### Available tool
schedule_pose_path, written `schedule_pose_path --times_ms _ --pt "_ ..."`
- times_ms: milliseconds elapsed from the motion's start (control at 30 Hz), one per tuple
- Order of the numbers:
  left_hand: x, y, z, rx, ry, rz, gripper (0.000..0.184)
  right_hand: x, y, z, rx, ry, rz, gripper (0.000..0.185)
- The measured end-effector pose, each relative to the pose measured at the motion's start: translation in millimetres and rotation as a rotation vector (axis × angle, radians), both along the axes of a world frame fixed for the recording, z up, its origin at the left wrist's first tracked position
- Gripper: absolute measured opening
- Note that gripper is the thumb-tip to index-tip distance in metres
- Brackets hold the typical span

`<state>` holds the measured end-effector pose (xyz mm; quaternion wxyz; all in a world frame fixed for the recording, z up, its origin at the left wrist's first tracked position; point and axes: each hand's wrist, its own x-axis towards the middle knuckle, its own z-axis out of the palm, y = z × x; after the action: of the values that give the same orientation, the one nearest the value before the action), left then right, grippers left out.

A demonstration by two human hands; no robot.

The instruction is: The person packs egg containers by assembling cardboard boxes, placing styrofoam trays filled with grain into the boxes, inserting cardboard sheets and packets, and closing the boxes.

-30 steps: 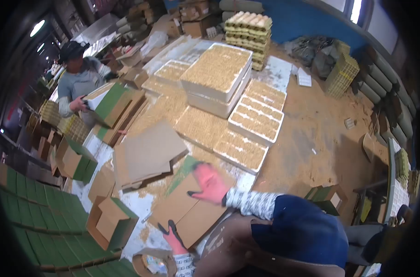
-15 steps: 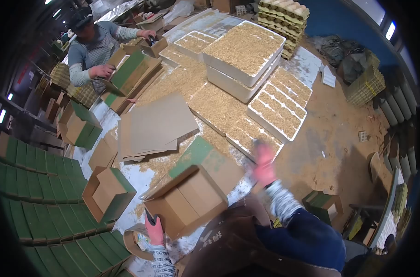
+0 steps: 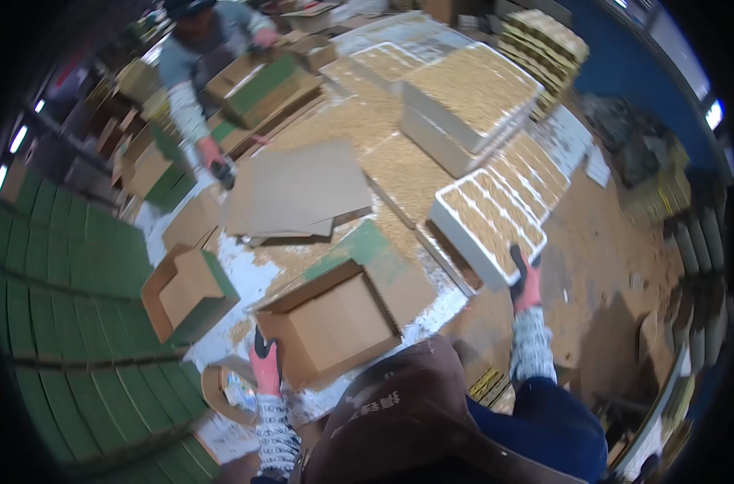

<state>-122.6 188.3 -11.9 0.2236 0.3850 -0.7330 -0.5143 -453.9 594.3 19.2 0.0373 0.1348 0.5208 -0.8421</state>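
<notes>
Pink gloves with dark fingertips cover both hands. My left hand (image 3: 266,363) is closed on the left wall of an open cardboard box (image 3: 334,331), which lies in front of me with its bare brown inside facing up. My right hand (image 3: 526,278) grips the near corner of a white foam tray (image 3: 472,246), thumb on the rim; fingers underneath are hidden. Rows of tan, sawdust-like filling split by white lines show in the tray. Its near end sits tilted over the table edge. Under the box spreads a flat green-and-brown cardboard piece (image 3: 375,250).
Flat cardboard sheets (image 3: 298,189) lie beyond the box. Stacked filled foam boxes (image 3: 472,89) stand farther back. At left are another open box (image 3: 191,294), a tape-like ring (image 3: 221,395) and stacked green boxes (image 3: 68,323). A co-worker (image 3: 201,64) reaches over the table, upper left.
My right hand has moved right and taken hold of the foam tray, whose side wall now shows. My left hand stays at the box. The co-worker's hand has come down toward the cardboard sheets.
</notes>
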Motion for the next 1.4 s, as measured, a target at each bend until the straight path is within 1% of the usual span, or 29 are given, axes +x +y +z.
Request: schedule_pose_path --times_ms 33,133,200,267,300,333,367,400,500,600,633,667,733,767,800,833,867,900,933,967,1033,1067,1100,1167,1233,1267,1300,1333,1400 --pt "2 0 -8 -0.004 -0.033 0.042 0.045 16 -2 1 -0.079 -0.046 0.124 0.048" --pt "-9 11 19 -0.050 -0.204 0.082 0.044 57 -16 21 0.172 -0.018 0.465 0.044" --pt "-19 12 33 -0.126 -0.162 0.059 0.042 80 -51 62 0.158 -0.076 0.660 0.045" --pt "-18 0 29 0.052 -0.134 -0.026 0.039 94 -98 96 0.118 -0.047 0.883 0.049" --pt "-11 -14 -12 0.082 0.065 -0.036 0.033 92 -119 115 0.067 -0.218 0.968 0.060" --pt "-10 -10 0 0.194 0.118 -0.040 0.030 92 -136 105 -0.016 -0.213 1.082 0.064" --pt "-10 -5 13 0.305 0.168 -0.038 0.026 89 -153 101 0.098 -0.053 1.163 0.066" --pt "-6 -5 18 0.233 0.179 -0.093 0.025 86 -169 98 0.210 0.109 1.243 0.068" --pt "14 -2 -8 0.317 0.272 -0.019 0.034 82 -193 88 0.217 0.090 1.231 0.079" --pt "16 10 4 0.140 0.087 -0.011 0.046 80 -210 69 0.526 0.521 1.333 0.086" --pt "11 22 23 0.093 0.057 0.090 0.052 90 -214 85 0.785 0.472 1.375 0.091" --pt "8 23 38 0.128 0.067 0.023 0.053 84 -215 54 1.017 0.660 1.391 0.093" --pt "15 16 18 0.242 0.150 -0.026 0.053 71 -217 21 1.534 0.562 1.525 0.096" --pt "29 11 20 0.231 0.095 -0.098 0.051 72 -218 6 1.829 0.780 1.533 0.099" --pt "48 -3 23 0.199 0.041 -0.175 0.049 78 -216 -4 1.889 1.030 1.418 0.098" --pt "70 -12 5 0.076 -0.013 -0.002 0.045 84 -224 -5 1.962 1.016 1.403 0.097" --pt "82 -14 33 0.187 0.159 0.248 0.039 86 -229 -8 2.038 0.988 1.388 0.096" --pt "112 -31 16 -0.271 -0.215 0.318 0.039 84 -232 -27 2.079 0.993 1.449 0.095" --pt "141 -43 -3 -0.426 -0.604 0.401 0.045 82 -234 -45 2.121 0.985 1.504 0.095" --pt "159 -50 -11 -0.494 -0.900 0.421 0.059 85 -239 -34 2.056 1.117 1.438 0.074" --pt "188 -53 -41 -0.649 -1.110 0.221 0.070 71 -265 22 1.693 0.591 1.830 0.058" --pt "197 -56 -49 -0.591 -1.035 0.109 0.074 60 -279 48 1.465 0.350 1.958 0.051" --pt "182 -64 -35 -0.493 -1.058 0.109 0.064 44 -274 62 0.972 0.330 1.769 0.034" --pt "189 -72 -53 -0.516 -1.023 0.148 0.057 -5 -275 57 0.514 0.086 1.206 0.038" --pt "183 -75 -42 -0.543 -1.018 0.138 0.046 -51 -288 20 0.874 0.270 0.840 0.065" --pt "178 -77 -34 -0.549 -1.027 0.149 0.047 -70 -294 -9 1.057 0.217 0.807 0.078" --pt "175 -76 -27 -0.551 -1.039 0.170 0.048 -95 -295 -52 1.065 0.082 0.884 0.089" --pt "173 -77 -17 -0.556 -1.056 0.206 0.049 -117 -300 -111 1.711 0.292 0.759 0.102" --pt "169 -77 7 -0.516 -1.081 0.230 0.047 -116 -311 -127 1.137 0.474 0.699 0.111"
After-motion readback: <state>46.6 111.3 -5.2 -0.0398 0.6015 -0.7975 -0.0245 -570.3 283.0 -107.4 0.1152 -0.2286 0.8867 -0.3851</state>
